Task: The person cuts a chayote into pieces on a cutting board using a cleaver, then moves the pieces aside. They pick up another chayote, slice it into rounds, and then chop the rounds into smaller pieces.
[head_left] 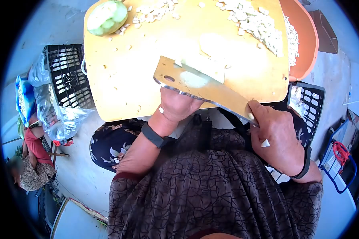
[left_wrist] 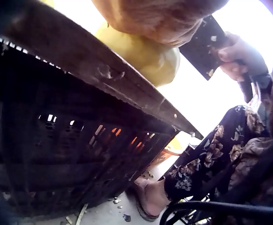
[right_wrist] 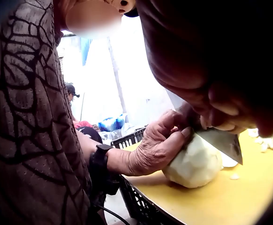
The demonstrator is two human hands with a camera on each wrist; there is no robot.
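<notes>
My right hand (head_left: 277,129) grips a broad cleaver (head_left: 227,93) by its handle end, the blade slanting up and left over the wooden cutting board (head_left: 119,91). In the right wrist view, my left hand (right_wrist: 157,145) holds a peeled, pale round vegetable (right_wrist: 195,164) with curled fingers and thumb. The cleaver's blade (right_wrist: 225,144) lies against the vegetable's top, close to those fingers. Seen from the head, the blade hides the left fingers, and glare washes out the vegetable. Another pale green peeled vegetable (head_left: 107,18) lies at the board's far left corner.
Diced pieces (head_left: 253,24) are heaped on the board's far right. Beyond that edge stands an orange basin (head_left: 305,44) with more dice. Black plastic crates (head_left: 68,75) flank the board, with clear plastic bags (head_left: 54,107) at left. Another person (head_left: 36,167) sits further left.
</notes>
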